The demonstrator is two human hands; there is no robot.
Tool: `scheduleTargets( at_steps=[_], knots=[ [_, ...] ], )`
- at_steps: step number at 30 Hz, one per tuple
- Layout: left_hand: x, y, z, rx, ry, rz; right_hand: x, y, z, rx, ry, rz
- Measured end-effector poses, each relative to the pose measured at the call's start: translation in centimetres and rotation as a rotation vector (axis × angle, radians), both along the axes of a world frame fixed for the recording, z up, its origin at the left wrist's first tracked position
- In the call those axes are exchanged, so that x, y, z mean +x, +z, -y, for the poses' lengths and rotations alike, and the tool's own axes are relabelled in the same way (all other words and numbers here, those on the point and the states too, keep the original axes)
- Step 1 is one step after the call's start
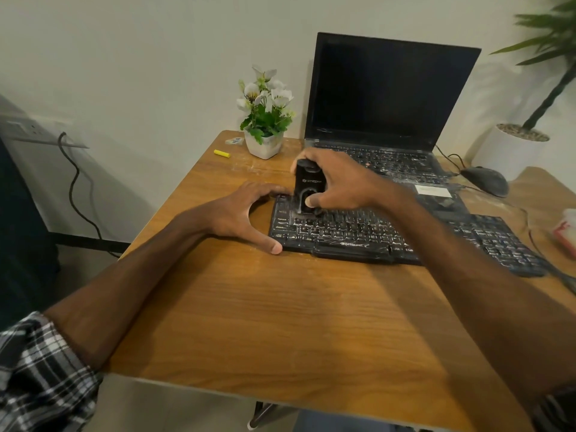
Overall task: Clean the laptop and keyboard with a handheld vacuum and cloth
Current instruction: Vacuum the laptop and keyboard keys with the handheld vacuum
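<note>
We see soft, warm indoor light; broad faint shadows lie on the desk. The laptop screen barely glares. Edges warp, and the plant at right blurs.

Wooden table with laptop, keyboard, mouse, flower pot, yellow marker.
</note>
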State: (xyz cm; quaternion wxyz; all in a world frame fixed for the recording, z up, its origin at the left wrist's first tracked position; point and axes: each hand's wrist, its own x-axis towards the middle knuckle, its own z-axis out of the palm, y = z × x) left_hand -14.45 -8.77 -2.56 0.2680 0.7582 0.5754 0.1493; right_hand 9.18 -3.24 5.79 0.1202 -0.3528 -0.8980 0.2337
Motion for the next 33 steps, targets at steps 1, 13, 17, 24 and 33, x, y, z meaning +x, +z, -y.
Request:
scheduleTargets(
  at_steps=[1,13,17,24,33],
  knots=[
    [-0.1,-0.1,0.0,0.008,-0.009,0.009,0.7,0.1,-0.1,-0.007,-0.009,0.002],
    [-0.1,-0.2,0.0,0.022,-0.033,0.025,3.3,0.6,0.2,0.055,-0.049,0.028],
    [-0.1,-0.2,0.0,0.020,-0.036,0.025,3.9,-0.5,0.0,-0.009,-0.076,-0.076],
    [2.3,-0.2,0.4,0.100,0.010,-0.108,4.7,-0.9,-0.7,-0.047,-0.073,-0.140],
    [7.8,1.1,0.4,0.222,-0.020,-0.317,5.7,-2.0,-2.1,-0.146,-0.074,-0.278]
  ],
)
